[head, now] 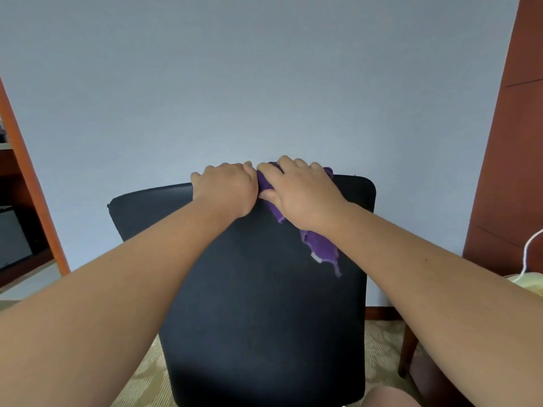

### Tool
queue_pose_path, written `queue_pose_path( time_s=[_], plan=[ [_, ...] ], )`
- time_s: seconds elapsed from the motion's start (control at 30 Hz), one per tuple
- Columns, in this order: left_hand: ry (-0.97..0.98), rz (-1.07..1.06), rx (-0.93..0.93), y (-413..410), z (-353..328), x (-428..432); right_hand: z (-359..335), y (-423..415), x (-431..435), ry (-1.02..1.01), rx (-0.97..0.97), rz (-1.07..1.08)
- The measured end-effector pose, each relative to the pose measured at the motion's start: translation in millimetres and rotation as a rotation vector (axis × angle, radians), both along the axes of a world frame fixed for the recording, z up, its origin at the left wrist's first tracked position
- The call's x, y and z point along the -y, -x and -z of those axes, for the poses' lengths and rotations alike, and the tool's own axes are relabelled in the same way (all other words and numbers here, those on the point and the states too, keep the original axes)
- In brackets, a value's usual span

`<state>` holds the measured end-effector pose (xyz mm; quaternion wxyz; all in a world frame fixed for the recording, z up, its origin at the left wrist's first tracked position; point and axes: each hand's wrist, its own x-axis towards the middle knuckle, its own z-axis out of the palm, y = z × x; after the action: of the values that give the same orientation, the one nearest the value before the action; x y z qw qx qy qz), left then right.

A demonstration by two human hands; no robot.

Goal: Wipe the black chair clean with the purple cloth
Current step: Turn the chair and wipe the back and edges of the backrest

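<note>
The black chair (258,304) stands in front of me with its backrest facing me, filling the lower middle of the view. My left hand (226,188) grips the top edge of the backrest, fingers curled over it. Right beside it, my right hand (299,190) holds the purple cloth (320,246) bunched against the top edge. A loose end of the cloth hangs down the backrest below my right wrist. The two hands nearly touch.
A pale blue wall rises behind the chair. Brown wooden furniture (508,160) stands at the right, with a white cord (529,251) near it. A wooden frame (32,183) slants up at the left. Patterned beige carpet (379,356) lies below.
</note>
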<state>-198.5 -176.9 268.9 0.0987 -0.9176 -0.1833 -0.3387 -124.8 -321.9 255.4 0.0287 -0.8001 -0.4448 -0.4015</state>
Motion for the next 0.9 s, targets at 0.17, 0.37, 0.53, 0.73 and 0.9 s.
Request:
queue_pose_path(
  time_s=[0.17,0.37,0.53,0.73,0.9],
  plan=[
    [0.099,0.123,0.003,12.1,-4.7,-15.4,-9.2,-26.8,44.8,0.103,-0.070,-0.144],
    [0.289,-0.133,-0.121,54.3,-10.2,-72.6,-1.9,-74.1,114.1,0.068,-0.254,-0.092],
    [0.443,-0.148,-0.131,74.8,-5.4,-101.1,-6.7,-80.6,97.0,0.071,-0.201,-0.063],
    [0.360,-0.175,-0.097,68.8,-2.0,-87.3,-18.7,-50.0,42.9,0.071,-0.157,-0.163],
    [0.320,-0.091,-0.123,50.4,-2.3,-50.3,-20.7,12.4,-45.6,0.180,-0.015,-0.279]
  ],
)
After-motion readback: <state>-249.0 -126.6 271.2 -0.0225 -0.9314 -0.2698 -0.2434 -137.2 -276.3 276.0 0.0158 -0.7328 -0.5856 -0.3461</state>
